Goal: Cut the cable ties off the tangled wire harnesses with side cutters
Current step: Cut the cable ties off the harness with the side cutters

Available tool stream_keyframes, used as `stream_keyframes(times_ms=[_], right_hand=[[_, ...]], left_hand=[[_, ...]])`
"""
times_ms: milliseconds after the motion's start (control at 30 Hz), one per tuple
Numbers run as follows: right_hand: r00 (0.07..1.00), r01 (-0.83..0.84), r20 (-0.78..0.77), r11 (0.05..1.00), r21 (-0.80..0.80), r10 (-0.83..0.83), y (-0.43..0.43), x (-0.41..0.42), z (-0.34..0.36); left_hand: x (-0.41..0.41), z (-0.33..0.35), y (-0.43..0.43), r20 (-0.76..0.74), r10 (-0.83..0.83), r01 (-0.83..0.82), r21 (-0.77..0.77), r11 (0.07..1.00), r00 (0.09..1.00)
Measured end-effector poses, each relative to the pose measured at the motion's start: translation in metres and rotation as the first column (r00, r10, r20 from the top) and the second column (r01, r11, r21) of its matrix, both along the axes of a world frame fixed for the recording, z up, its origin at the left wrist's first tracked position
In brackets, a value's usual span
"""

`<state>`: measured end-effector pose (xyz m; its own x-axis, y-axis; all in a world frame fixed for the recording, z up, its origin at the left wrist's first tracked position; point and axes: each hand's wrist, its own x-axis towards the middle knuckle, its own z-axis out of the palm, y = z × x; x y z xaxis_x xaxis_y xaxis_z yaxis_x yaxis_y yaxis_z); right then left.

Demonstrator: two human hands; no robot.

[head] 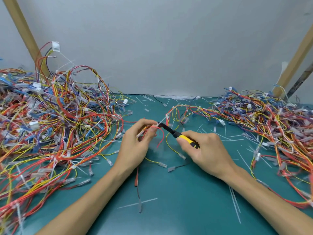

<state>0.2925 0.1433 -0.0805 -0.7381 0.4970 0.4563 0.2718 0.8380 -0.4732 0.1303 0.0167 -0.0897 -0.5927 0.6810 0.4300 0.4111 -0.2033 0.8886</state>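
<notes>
Yellow and black handles of the cutters [182,136] sit in the right hand [208,150], its fingers curled round them. The dark head points up and left to a white tie [163,119] on a harness [153,126]. Whether the blades are closed on the tie I cannot tell. The left hand [137,143] pinches that harness at its fingertips, just beside the cutter head, and red and yellow wires hang below it. From there the harness arcs right towards the right pile [271,119]. A larger left pile [50,124] heaps up beyond the left forearm. Both piles lie on a green mat [169,217], with cut ties [235,206] scattered near the arms. Behind are a grey wall [160,39] and a slanted wooden post [22,26].
</notes>
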Motion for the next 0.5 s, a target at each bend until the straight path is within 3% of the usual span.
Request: stream_keyframes(times_ms=[67,167,200,333,500], right_hand=[[0.992,-0.121,-0.002,0.961,-0.249,0.124,-0.005,-0.003,0.003],[0.97,-0.228,-0.069,0.784,-0.577,0.231,-0.012,-0.008,0.004],[0.969,-0.237,-0.095,0.751,-0.616,0.227,-0.012,-0.009,0.005],[0.974,-0.228,-0.166,0.619,-0.752,0.157,-0.008,-0.011,0.008],[0.981,-0.187,-0.117,0.626,-0.757,0.152,-0.012,-0.014,0.008]], left_hand=[[-0.004,-0.002,0.001,0.051,-0.041,0.042,-0.021,0.999,0.998],[-0.009,-0.002,0.001,0.295,-0.137,0.165,-0.073,0.984,0.946],[-0.009,-0.001,0.0,0.329,-0.181,0.213,-0.064,0.975,0.927],[-0.003,0.002,0.002,0.12,-0.229,0.242,-0.105,0.965,0.966],[0.001,0.001,0.004,0.079,-0.146,0.147,-0.005,0.989,0.986]])
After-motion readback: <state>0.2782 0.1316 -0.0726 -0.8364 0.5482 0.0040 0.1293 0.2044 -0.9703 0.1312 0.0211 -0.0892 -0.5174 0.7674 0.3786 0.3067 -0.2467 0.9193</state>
